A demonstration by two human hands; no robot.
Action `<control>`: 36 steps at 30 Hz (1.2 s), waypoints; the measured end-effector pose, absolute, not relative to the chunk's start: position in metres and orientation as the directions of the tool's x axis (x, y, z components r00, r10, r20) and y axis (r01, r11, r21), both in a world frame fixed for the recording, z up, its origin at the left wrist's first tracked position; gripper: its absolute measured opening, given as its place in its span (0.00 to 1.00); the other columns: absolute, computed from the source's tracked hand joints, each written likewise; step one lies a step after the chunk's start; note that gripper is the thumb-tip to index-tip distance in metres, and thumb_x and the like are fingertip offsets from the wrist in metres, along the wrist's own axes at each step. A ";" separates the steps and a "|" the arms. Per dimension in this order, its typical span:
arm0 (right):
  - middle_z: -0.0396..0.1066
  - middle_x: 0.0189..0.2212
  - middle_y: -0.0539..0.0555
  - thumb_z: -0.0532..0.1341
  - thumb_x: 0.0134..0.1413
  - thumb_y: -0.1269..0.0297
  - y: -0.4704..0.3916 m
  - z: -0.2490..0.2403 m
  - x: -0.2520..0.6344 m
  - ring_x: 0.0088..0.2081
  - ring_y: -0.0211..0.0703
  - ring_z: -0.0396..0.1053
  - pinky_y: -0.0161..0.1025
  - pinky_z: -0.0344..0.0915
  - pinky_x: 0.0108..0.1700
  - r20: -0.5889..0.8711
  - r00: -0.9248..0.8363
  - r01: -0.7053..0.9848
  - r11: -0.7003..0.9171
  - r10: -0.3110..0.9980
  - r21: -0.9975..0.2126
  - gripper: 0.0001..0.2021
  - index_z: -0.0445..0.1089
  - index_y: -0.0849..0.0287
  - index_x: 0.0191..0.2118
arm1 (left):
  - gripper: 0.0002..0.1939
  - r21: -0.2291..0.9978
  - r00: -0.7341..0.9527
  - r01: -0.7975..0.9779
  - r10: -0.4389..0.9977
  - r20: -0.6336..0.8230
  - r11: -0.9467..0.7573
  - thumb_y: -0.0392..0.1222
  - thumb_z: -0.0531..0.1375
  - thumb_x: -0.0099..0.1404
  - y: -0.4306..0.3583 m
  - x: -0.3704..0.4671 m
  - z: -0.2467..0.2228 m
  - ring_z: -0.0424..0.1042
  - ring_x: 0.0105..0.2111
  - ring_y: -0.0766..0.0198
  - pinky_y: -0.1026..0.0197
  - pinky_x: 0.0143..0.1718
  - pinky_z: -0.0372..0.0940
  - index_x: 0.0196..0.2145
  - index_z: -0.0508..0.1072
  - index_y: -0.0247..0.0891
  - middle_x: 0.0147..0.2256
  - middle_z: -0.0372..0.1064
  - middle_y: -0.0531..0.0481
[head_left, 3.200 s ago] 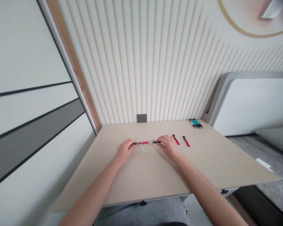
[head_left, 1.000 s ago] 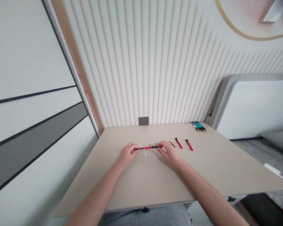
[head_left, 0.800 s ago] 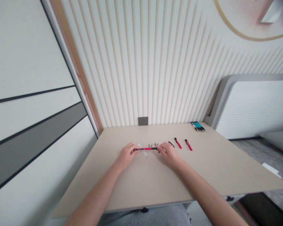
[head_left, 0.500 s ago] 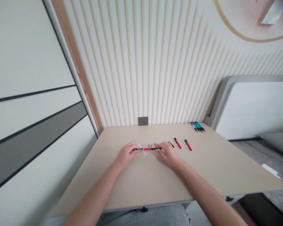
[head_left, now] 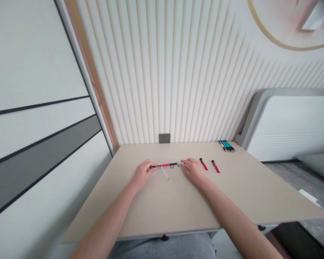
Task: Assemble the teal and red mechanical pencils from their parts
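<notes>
My left hand point(head_left: 143, 172) is closed around the dark end of a red and black pen point(head_left: 166, 165), which points to the right and is held just above the desk. Beneath it, thin white sticks like pen refills point(head_left: 164, 172) lie slanting. Close to the pen's black tip are tiny grey metal-looking pieces point(head_left: 179, 165), too small to identify. My right hand point(head_left: 192, 169) is off the pen, palm down beside these pieces, with its fingers reaching left and apart. I see nothing held in it.
Two red pen barrels with black ends point(head_left: 203, 164) point(head_left: 215, 166) lie right of my right hand. Several teal and black pens point(head_left: 226, 145) are lined up at the desk's back right corner. Behind the beige desk point(head_left: 167, 205) is a ribbed wall with a socket point(head_left: 164, 138).
My right hand has let go of the pen's black end and moved slightly right. The pen, still in my left hand, now tilts up at its right end. A black piece is now hidden behind my right hand.
</notes>
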State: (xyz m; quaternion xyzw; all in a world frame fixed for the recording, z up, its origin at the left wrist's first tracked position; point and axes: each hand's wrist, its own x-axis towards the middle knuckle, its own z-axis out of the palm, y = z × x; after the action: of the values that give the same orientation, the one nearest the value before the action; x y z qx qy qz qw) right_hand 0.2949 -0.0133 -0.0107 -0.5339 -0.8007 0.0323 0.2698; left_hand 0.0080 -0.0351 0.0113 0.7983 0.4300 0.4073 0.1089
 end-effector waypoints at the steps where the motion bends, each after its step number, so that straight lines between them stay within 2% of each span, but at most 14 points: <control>1: 0.72 0.42 0.58 0.53 0.62 0.62 -0.012 -0.011 0.293 0.46 0.47 0.66 0.42 0.57 0.48 0.380 -0.299 0.853 0.423 0.876 -0.304 0.14 0.71 0.53 0.50 | 0.06 0.525 0.302 0.596 0.775 0.555 -0.608 0.41 0.58 0.65 -0.035 0.008 0.011 0.64 0.28 0.66 0.65 0.30 0.59 0.35 0.74 0.38 0.30 0.67 0.52; 4: 0.73 0.40 0.56 0.54 0.62 0.61 -0.010 -0.009 0.289 0.45 0.47 0.66 0.42 0.56 0.46 0.347 -0.322 0.874 0.418 0.881 -0.249 0.12 0.73 0.51 0.45 | 0.06 0.528 0.313 0.591 0.777 0.547 -0.610 0.41 0.58 0.65 -0.035 0.009 0.010 0.64 0.28 0.66 0.65 0.31 0.60 0.35 0.74 0.38 0.30 0.67 0.52; 7: 0.74 0.36 0.55 0.55 0.60 0.63 -0.011 -0.008 0.289 0.42 0.47 0.67 0.42 0.56 0.46 0.363 -0.298 0.860 0.413 0.883 -0.299 0.10 0.75 0.53 0.38 | 0.06 0.539 0.312 0.588 0.784 0.537 -0.603 0.41 0.58 0.65 -0.036 0.010 0.011 0.64 0.28 0.66 0.64 0.31 0.60 0.36 0.74 0.38 0.30 0.67 0.51; 9: 0.75 0.34 0.55 0.55 0.59 0.63 -0.013 -0.008 0.292 0.40 0.46 0.68 0.41 0.58 0.44 0.385 -0.240 0.811 0.402 0.891 -0.425 0.10 0.75 0.55 0.36 | 0.06 0.546 0.309 0.588 0.790 0.529 -0.596 0.41 0.58 0.65 -0.036 0.011 0.012 0.64 0.28 0.66 0.64 0.31 0.60 0.36 0.74 0.38 0.30 0.67 0.51; 12: 0.75 0.33 0.55 0.56 0.57 0.59 -0.019 -0.006 0.298 0.36 0.44 0.70 0.39 0.62 0.40 0.393 -0.129 0.634 0.380 0.911 -0.673 0.12 0.74 0.58 0.37 | 0.06 0.552 0.309 0.582 0.790 0.529 -0.597 0.41 0.58 0.65 -0.037 0.012 0.013 0.64 0.28 0.66 0.65 0.31 0.60 0.35 0.74 0.38 0.30 0.68 0.51; 15: 0.75 0.34 0.55 0.57 0.54 0.55 -0.026 -0.001 0.299 0.36 0.45 0.70 0.40 0.63 0.40 0.392 -0.107 0.477 0.393 0.914 -0.786 0.14 0.74 0.59 0.37 | 0.06 0.550 0.307 0.576 0.784 0.539 -0.604 0.41 0.58 0.64 -0.037 0.012 0.013 0.65 0.28 0.65 0.65 0.30 0.60 0.34 0.74 0.38 0.29 0.67 0.51; 23: 0.76 0.33 0.55 0.59 0.53 0.54 -0.030 0.003 0.293 0.37 0.46 0.70 0.41 0.61 0.39 0.380 -0.148 0.449 0.405 0.913 -0.797 0.14 0.75 0.58 0.37 | 0.05 0.546 0.312 0.575 0.780 0.542 -0.609 0.39 0.58 0.65 -0.039 0.013 0.014 0.64 0.28 0.66 0.65 0.30 0.60 0.34 0.73 0.37 0.30 0.68 0.51; 31: 0.76 0.35 0.54 0.60 0.53 0.58 -0.033 0.004 0.290 0.37 0.44 0.70 0.40 0.60 0.40 0.370 -0.193 0.417 0.417 0.909 -0.808 0.11 0.75 0.57 0.37 | 0.04 0.549 0.336 0.557 0.774 0.537 -0.623 0.37 0.59 0.64 -0.037 0.012 0.012 0.65 0.28 0.67 0.65 0.31 0.60 0.35 0.73 0.37 0.30 0.68 0.51; 36: 0.76 0.35 0.55 0.60 0.53 0.56 -0.033 0.004 0.289 0.36 0.45 0.70 0.40 0.62 0.39 0.363 -0.179 0.404 0.405 0.914 -0.820 0.12 0.76 0.57 0.36 | 0.04 0.558 0.341 0.547 0.774 0.533 -0.624 0.37 0.59 0.64 -0.038 0.012 0.011 0.66 0.29 0.67 0.65 0.31 0.61 0.35 0.74 0.37 0.31 0.69 0.51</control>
State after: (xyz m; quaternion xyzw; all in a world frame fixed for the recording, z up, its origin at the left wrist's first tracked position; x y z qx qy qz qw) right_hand 0.2889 -0.0327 0.0039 -0.4631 -0.7118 0.2881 0.4426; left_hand 0.0119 -0.0378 0.0107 0.8064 0.4096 0.4024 0.1415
